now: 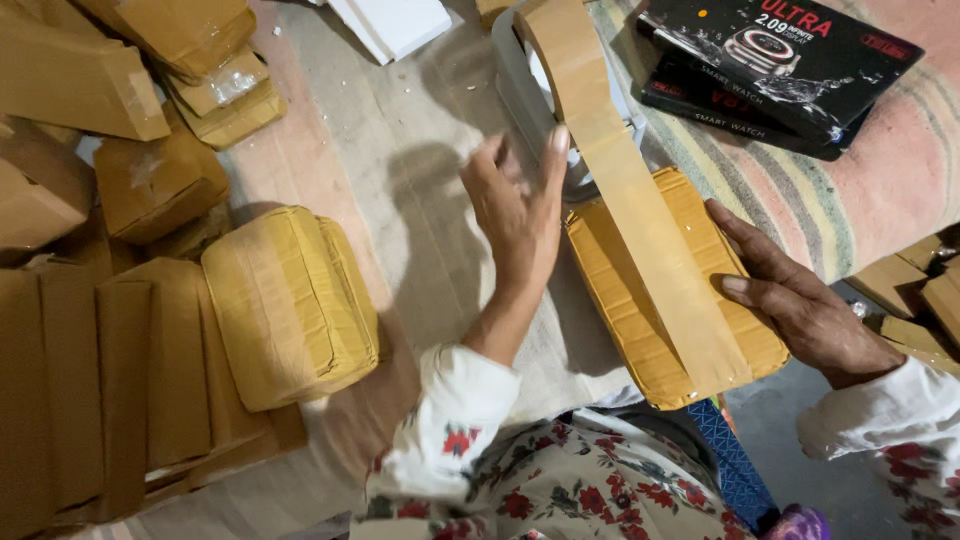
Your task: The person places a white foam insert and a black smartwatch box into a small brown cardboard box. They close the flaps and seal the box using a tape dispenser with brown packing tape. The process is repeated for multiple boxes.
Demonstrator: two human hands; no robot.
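Pale cloth (400, 170) covers the floor where the person sits, and a striped blanket (850, 190) lies at the right under two black glossy boxes (790, 60). Between the hands rests the parcel (620, 290), a flat rectangular pack wrapped in yellow-brown ribbed paper and already shiny from tape. It looks light and rather stiff, but its skin is smooth, so I judge it may slip; the long edges seem the best place to hold it. A wide tape strip (640, 220), brown and thin, runs from the roll near the top down across the parcel; it appears sticky on one side and is likely to wrinkle easily. The left hand (515, 210) is lifted at the left edge of the parcel, fingers loosely spread and straight, the tip of one touching the strip. The right hand (800, 300) lies flat on the right edge, fingers together, pressing the pack down. At the left lie a finished bundle (290, 305) with rounded soft corners and many brown cartons (100, 380), flat and hard-edged.
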